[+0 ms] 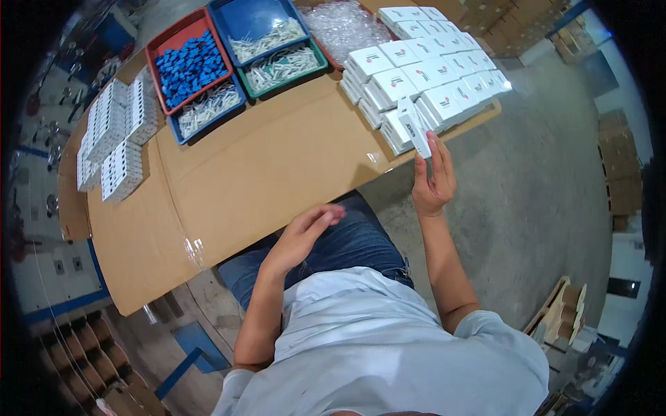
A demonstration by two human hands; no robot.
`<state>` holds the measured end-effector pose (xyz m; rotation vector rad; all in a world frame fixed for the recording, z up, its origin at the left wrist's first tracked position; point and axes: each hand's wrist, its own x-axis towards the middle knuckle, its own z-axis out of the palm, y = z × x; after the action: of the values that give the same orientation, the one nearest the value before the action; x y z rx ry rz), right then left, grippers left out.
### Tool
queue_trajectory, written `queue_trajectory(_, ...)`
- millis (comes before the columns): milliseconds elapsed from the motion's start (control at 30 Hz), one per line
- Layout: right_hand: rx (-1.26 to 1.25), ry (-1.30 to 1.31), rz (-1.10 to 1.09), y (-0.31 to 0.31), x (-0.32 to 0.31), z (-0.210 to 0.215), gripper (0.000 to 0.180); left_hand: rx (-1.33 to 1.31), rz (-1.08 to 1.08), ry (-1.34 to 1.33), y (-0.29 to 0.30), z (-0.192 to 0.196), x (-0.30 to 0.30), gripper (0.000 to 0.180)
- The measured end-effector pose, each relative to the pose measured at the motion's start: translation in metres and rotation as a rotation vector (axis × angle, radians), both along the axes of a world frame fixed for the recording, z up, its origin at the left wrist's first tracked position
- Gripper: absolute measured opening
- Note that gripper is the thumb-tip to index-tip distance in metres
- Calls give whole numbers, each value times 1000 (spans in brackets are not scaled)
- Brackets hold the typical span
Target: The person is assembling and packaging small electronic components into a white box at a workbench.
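Our cardboard-topped table [263, 152] spreads left of the grip. Stacked white boxes [444, 76] sit just beyond it, presumably for short reaches. Our left hand [302, 236] is nearer our body; blur hides whether its fingers meet. Our right hand [434, 182] pinches a slim white box [413, 128] at its near end, probably leaving its face uncovered.

Evenly lit | left hand [304, 236] slightly blurred | edges bent | corners black
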<state>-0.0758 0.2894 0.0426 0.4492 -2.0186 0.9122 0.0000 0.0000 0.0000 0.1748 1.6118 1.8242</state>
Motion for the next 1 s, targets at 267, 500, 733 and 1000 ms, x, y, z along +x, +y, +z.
queue_trajectory(267, -98, -25, 256, -61, 22, 12, 35, 309, 657, 469, 60, 82, -39, 98)
queue_trajectory(500, -128, -38, 543, -114, 32, 3, 33, 329, 747, 652, 25, 71, -33, 112)
queue_trajectory(733, -190, -149, 740, -141, 40, -11, 36, 214, 962, 865, 1, 79, -9, 130)
queue_trajectory(1000, -227, -213, 837, -139, 41, -24, 48, 95, 870, 1072, -1, 85, -9, 120)
